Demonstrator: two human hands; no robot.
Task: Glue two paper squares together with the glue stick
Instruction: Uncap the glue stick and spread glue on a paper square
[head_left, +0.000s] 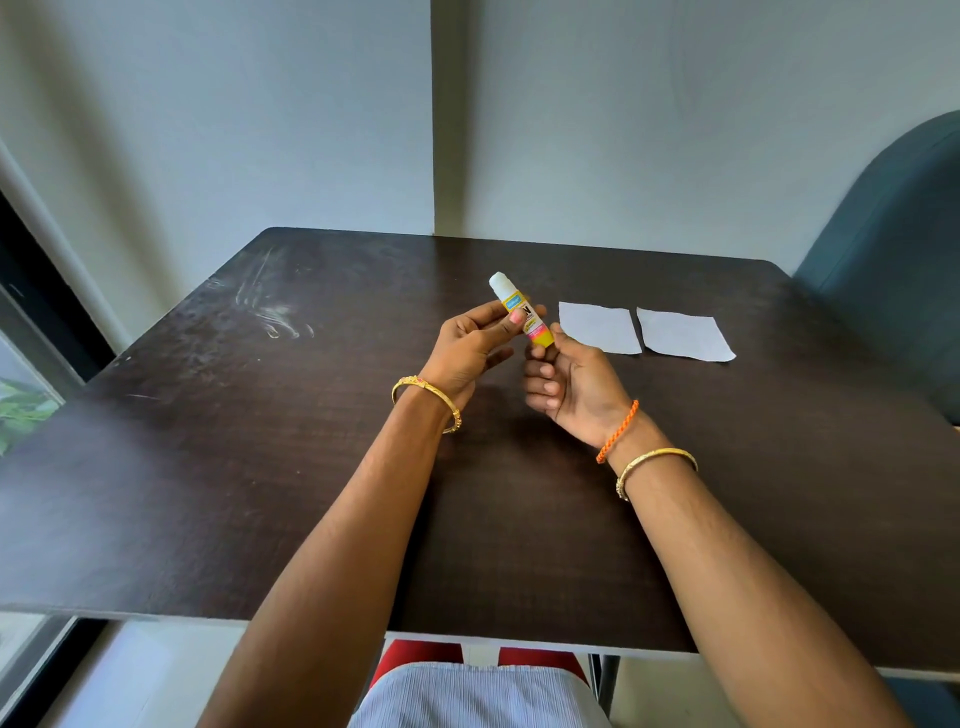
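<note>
My left hand (467, 348) and right hand (566, 384) grip the capped glue stick (519, 314). Paper squares (597, 327) lie at 3 o'clock. Risk: a hard cap pull flings the stick.

Dark wood-grain tabletop (260, 467), matt, smeared with pale scuffs. Two matt white paper squares (597, 327) (683, 335). Glossy plastic glue stick (519, 314) with printed yellow label. Shiny gold metal bangles (426, 402) (654, 465); braided orange cord bracelet (618, 431).
</note>
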